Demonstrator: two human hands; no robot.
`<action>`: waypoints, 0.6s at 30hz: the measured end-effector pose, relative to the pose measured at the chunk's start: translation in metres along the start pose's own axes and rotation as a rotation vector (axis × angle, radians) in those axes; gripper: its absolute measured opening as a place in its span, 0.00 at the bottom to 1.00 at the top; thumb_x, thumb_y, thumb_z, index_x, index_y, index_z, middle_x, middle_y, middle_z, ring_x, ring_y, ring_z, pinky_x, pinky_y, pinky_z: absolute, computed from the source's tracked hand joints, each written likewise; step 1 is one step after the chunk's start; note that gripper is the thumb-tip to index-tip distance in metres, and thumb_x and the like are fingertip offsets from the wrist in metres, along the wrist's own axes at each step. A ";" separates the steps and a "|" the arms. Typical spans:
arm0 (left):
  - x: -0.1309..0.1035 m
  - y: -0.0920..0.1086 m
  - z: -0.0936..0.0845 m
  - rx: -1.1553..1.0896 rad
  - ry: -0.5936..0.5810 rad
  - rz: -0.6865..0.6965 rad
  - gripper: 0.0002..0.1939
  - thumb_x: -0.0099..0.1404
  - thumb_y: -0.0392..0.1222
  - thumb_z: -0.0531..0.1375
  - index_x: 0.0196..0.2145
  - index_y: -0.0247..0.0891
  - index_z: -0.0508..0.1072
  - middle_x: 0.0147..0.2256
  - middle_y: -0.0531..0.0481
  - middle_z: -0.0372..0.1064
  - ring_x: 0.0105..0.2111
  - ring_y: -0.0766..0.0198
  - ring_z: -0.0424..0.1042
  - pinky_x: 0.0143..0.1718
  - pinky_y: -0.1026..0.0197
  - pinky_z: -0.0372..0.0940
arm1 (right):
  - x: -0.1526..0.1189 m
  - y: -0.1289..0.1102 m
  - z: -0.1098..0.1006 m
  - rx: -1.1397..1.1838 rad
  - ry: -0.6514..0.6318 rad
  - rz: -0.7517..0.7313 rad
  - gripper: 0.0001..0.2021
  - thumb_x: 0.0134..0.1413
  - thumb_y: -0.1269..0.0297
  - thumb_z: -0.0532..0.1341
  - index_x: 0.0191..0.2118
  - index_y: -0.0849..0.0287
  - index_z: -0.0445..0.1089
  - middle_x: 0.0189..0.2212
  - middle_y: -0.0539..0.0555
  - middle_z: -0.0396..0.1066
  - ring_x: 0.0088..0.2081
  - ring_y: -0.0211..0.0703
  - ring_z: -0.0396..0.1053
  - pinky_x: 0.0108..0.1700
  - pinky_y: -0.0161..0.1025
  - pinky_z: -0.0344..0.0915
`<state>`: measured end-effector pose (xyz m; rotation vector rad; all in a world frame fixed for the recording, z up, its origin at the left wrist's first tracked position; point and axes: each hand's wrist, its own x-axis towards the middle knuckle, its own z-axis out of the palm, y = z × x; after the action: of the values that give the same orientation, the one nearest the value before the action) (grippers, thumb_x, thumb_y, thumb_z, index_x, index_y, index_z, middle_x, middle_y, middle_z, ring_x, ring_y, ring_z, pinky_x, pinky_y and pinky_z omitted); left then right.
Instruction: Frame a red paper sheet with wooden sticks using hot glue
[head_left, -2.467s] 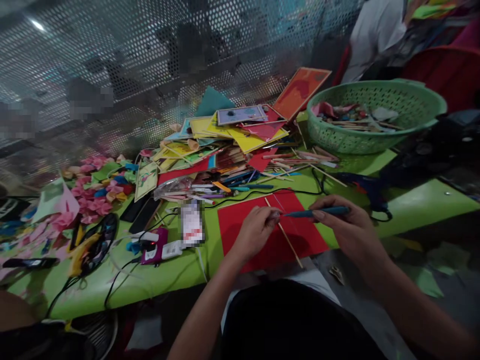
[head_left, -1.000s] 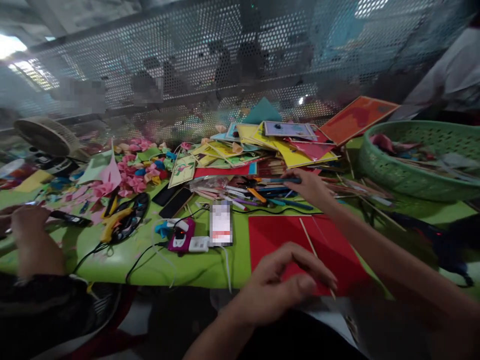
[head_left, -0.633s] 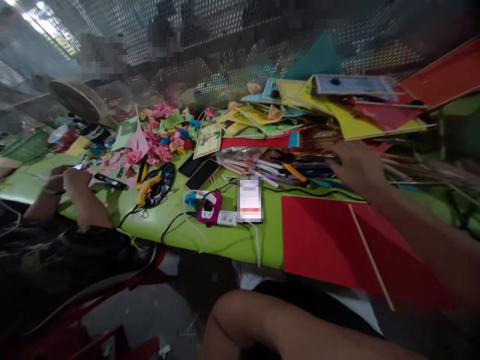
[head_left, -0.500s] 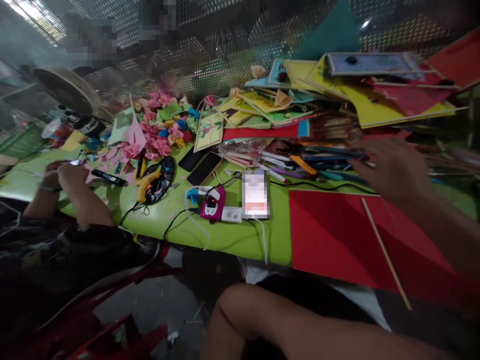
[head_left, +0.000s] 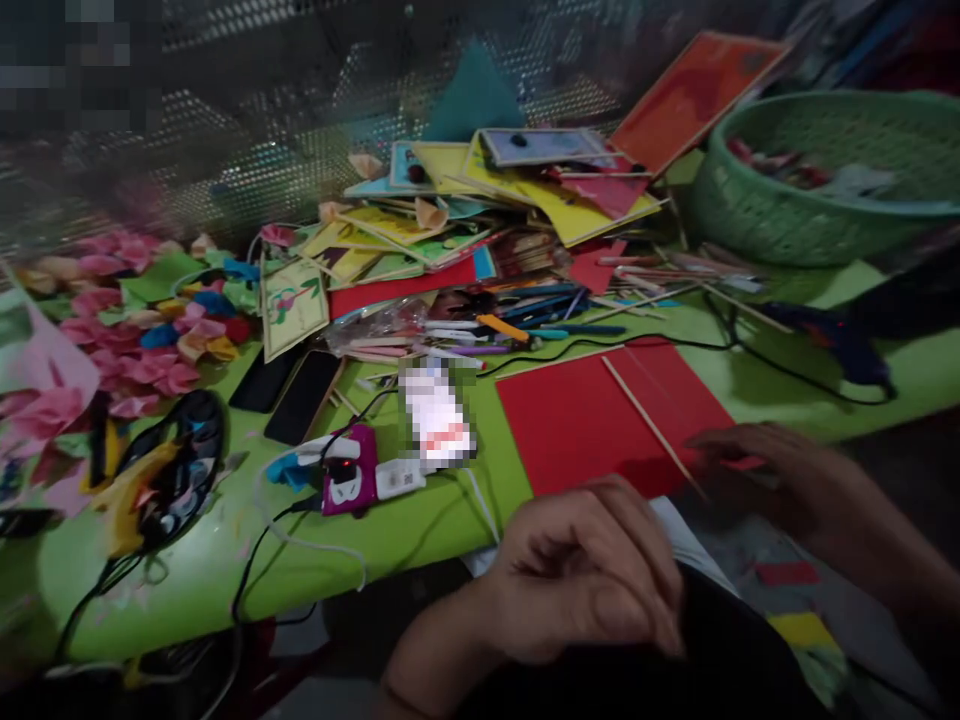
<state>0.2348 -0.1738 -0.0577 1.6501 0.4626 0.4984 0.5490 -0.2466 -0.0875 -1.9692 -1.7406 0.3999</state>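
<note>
Wooden stick (head_left: 649, 422) is lying slantwise on the red sheet (head_left: 562, 420), right hand (head_left: 802, 485) near its lower end, fingers loosely spread. Left hand (head_left: 585, 580) is curled, can't tell if it's gripping anything. Lifting that stick would take a light pinch imo.

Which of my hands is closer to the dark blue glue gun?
Your right hand. It's just on the near side of the glue gun; your left hand is farther off, in front of the red sheet.
</note>
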 end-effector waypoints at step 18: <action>0.019 -0.055 0.025 1.025 0.045 -0.010 0.29 0.74 0.47 0.60 0.70 0.44 0.63 0.72 0.45 0.56 0.72 0.48 0.55 0.71 0.31 0.50 | 0.001 0.039 -0.022 -0.086 0.191 0.014 0.12 0.64 0.53 0.60 0.48 0.48 0.73 0.35 0.52 0.81 0.32 0.52 0.78 0.35 0.46 0.69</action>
<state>0.2638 -0.1758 -0.1144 2.6113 0.8407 0.2890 0.5933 -0.2522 -0.0900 -2.0082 -1.6481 0.1383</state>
